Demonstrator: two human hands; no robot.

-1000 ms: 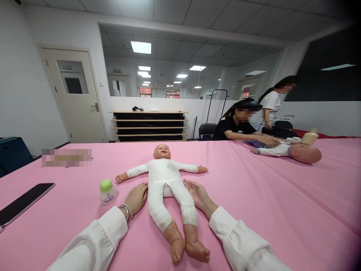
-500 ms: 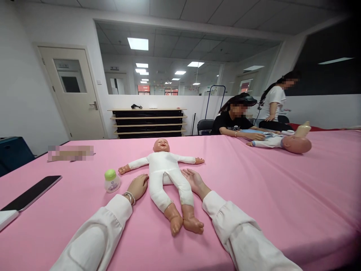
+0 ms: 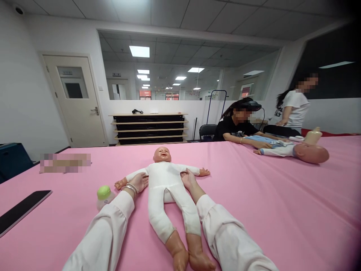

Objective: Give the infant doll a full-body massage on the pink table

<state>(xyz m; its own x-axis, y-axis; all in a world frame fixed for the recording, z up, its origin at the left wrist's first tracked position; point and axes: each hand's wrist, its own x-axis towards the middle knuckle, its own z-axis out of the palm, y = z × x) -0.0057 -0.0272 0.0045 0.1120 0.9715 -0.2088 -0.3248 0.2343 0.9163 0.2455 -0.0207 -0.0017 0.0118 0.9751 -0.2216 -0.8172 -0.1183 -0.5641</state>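
A baby doll [image 3: 165, 177] with a white cloth body lies on its back on the pink-covered table, feet towards me and arms spread. My left hand [image 3: 140, 182], wearing bracelets, rests against one side of its chest below the doll's arm. On the other side, my right hand [image 3: 188, 178] lies palm up, its fingers reaching to the chest under the other arm. Both hands have their fingers stretched out; some fingertips are hidden at the doll's sides. A small bottle with a green cap [image 3: 104, 192] stands by my left sleeve, partly covered by it.
A dark phone [image 3: 24, 210] lies at the left on the pink cloth [image 3: 254, 210]. Across the table, a person in black [image 3: 237, 126] handles a second doll [image 3: 311, 152] near a feeding bottle [image 3: 313, 135]. Another person [image 3: 296, 107] stands behind. A shelf rack [image 3: 149, 126] is by the wall.
Both my hands have moved up along the doll, from beside its hips to its chest below the arms. The view has shifted a little, and the standing person has moved right.
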